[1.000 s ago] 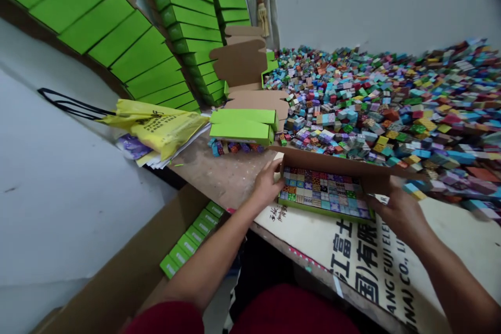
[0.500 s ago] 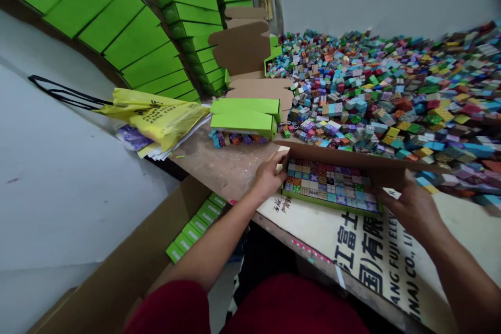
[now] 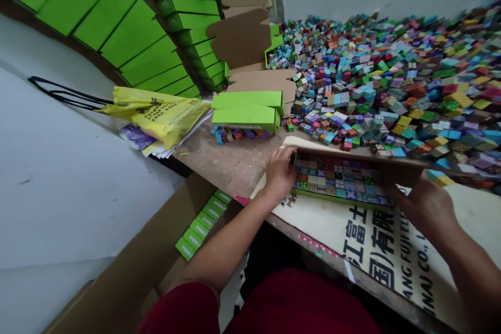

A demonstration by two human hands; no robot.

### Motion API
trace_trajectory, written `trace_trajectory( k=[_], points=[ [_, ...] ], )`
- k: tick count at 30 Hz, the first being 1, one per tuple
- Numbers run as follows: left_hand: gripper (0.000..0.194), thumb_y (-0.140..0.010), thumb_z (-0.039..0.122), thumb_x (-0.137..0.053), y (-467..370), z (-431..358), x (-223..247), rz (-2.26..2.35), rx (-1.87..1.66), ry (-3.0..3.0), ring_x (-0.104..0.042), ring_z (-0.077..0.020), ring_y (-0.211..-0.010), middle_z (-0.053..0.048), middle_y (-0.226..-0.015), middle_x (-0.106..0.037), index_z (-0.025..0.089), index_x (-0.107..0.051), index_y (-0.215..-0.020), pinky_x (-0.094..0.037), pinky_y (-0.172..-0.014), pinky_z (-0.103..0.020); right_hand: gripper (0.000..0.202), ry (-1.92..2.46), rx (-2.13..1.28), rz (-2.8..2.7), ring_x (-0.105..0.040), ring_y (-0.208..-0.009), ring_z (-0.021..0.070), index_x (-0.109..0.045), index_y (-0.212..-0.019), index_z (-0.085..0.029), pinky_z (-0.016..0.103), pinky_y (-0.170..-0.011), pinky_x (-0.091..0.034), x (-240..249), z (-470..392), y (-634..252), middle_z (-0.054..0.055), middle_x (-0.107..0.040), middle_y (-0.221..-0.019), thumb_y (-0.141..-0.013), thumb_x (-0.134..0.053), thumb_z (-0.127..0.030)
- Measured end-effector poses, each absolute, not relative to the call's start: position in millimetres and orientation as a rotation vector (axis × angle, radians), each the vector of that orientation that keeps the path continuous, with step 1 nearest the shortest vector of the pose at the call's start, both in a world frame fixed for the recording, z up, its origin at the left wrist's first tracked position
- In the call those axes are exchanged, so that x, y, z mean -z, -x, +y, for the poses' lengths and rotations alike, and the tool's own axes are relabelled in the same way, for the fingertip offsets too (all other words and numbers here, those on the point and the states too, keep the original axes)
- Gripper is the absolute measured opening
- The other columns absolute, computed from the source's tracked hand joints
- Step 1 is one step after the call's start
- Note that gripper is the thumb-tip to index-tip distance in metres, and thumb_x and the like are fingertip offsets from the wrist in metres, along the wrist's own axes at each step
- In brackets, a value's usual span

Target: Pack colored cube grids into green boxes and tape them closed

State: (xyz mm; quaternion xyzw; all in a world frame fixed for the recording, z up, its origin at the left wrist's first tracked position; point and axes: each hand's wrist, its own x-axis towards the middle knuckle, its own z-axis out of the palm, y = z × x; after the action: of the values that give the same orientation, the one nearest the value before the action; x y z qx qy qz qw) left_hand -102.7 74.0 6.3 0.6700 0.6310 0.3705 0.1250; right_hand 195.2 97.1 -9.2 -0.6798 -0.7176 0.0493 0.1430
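Brown card lid [image 3: 352,154] tips lower over the green box [image 3: 344,199] than a second ago, right of centre, leaving its cubes [image 3: 331,175] shaded, partly covered. Left hand [image 3: 280,175] grasps the box's left end; right hand [image 3: 428,206] is at the right end, too dark for me to tell its grip. Cubes small, patterned, tight rows. Loose pile [image 3: 391,83] upper right, hard-edged, jumbled. Pale printed sheet [image 3: 329,219] underneath.

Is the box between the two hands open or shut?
The box is open: its brown lid is raised, and patterned cubes show inside.
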Motion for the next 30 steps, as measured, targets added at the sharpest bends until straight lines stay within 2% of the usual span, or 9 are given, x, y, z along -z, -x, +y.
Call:
trace_trajectory(
  k=[3,8,12,17,19,23,27,28,30],
  points=[
    [0.055,-0.063,0.002,-0.046,103.9,73.8,-3.3,1.801,-1.095,-1.963,-0.052,-0.0235,-0.106,-0.004,-0.113,-0.060,0.021,-0.053,-0.114,-0.039,-0.096,-0.040,0.056,2.046,-0.194,-2.052,-0.063,-0.082,0.0317,-0.046,-0.122,-0.010,0.034,-0.057,-0.042,6.4,95.7,-193.4,0.020,-0.067,-0.093,-0.084,-0.044,-0.052],
    [0.055,-0.063,0.004,-0.046,107.7,75.5,3.6,1.693,-1.188,-1.897,-0.051,-0.0232,-0.106,-0.005,-0.112,-0.057,0.019,-0.052,-0.115,-0.043,-0.091,-0.037,0.057,2.128,-0.267,-2.054,-0.063,-0.079,0.0313,-0.046,-0.121,-0.010,0.034,-0.056,-0.041,2.0,94.4,-192.1,0.017,-0.069,-0.088,-0.084,-0.043,-0.053],
    [0.052,-0.062,0.008,-0.054,112.2,80.1,1.4,1.665,-1.117,-1.923,-0.051,-0.0231,-0.103,-0.005,-0.110,-0.055,0.019,-0.053,-0.113,-0.044,-0.087,-0.033,0.061,2.154,-0.263,-2.049,-0.063,-0.080,0.0315,-0.043,-0.125,-0.010,0.033,-0.057,-0.040,0.4,95.6,-190.1,0.016,-0.069,-0.088,-0.083,-0.042,-0.055],
    [0.045,-0.074,0.012,-0.050,117.2,78.5,-0.5,1.601,-1.106,-1.933,-0.052,-0.0217,-0.105,-0.006,-0.113,-0.055,0.018,-0.052,-0.119,-0.043,-0.088,-0.031,0.059,2.125,-0.251,-2.057,-0.062,-0.073,0.0306,-0.046,-0.122,-0.012,0.034,-0.056,-0.040,2.7,96.0,-191.2,0.015,-0.068,-0.085,-0.083,-0.040,-0.055],
    [0.041,-0.080,0.017,-0.050,119.8,76.1,0.4,1.583,-1.110,-1.930,-0.052,-0.0216,-0.108,-0.006,-0.117,-0.055,0.019,-0.051,-0.121,-0.042,-0.091,-0.032,0.058,2.077,-0.312,-2.050,-0.060,-0.063,0.0275,-0.047,-0.121,-0.015,0.033,-0.053,-0.040,2.0,95.6,-195.3,0.011,-0.068,-0.081,-0.080,-0.042,-0.056],
    [0.039,-0.083,0.028,-0.054,127.3,74.1,-0.6,1.540,-1.028,-1.974,-0.053,-0.0232,-0.109,-0.007,-0.117,-0.058,0.020,-0.052,-0.121,-0.042,-0.092,-0.034,0.052,1.850,-0.491,-2.053,-0.054,-0.053,0.0177,-0.050,-0.115,-0.024,0.031,-0.055,-0.043,-4.3,98.1,-207.1,0.007,-0.066,-0.098,-0.075,-0.047,-0.058],
    [0.043,-0.079,0.019,-0.051,130.6,76.6,-6.0,1.580,-0.957,-1.982,-0.058,-0.0201,-0.098,-0.003,-0.112,-0.061,0.022,-0.050,-0.122,-0.045,-0.087,-0.031,0.046,1.904,-0.461,-2.119,-0.052,-0.049,0.0190,-0.056,-0.100,-0.021,0.032,-0.052,-0.040,-5.0,106.2,-215.5,0.006,-0.066,-0.078,-0.073,-0.049,-0.057],
    [0.047,-0.076,0.015,-0.051,129.9,77.4,-7.3,1.610,-0.948,-1.993,-0.058,-0.0197,-0.098,-0.002,-0.113,-0.061,0.023,-0.049,-0.122,-0.045,-0.086,-0.030,0.044,1.920,-0.429,-2.139,-0.054,-0.051,0.0212,-0.057,-0.097,-0.020,0.032,-0.052,-0.040,-3.6,107.6,-216.2,0.007,-0.066,-0.076,-0.072,-0.049,-0.056],
    [0.051,-0.070,0.011,-0.051,126.7,79.0,-8.7,1.675,-0.921,-2.022,-0.057,-0.0202,-0.099,-0.001,-0.116,-0.060,0.024,-0.050,-0.120,-0.045,-0.087,-0.031,0.042,1.887,-0.372,-2.162,-0.059,-0.063,0.0256,-0.057,-0.099,-0.020,0.033,-0.055,-0.042,-0.2,108.1,-215.3,0.010,-0.067,-0.085,-0.073,-0.049,-0.052]
  ],
)
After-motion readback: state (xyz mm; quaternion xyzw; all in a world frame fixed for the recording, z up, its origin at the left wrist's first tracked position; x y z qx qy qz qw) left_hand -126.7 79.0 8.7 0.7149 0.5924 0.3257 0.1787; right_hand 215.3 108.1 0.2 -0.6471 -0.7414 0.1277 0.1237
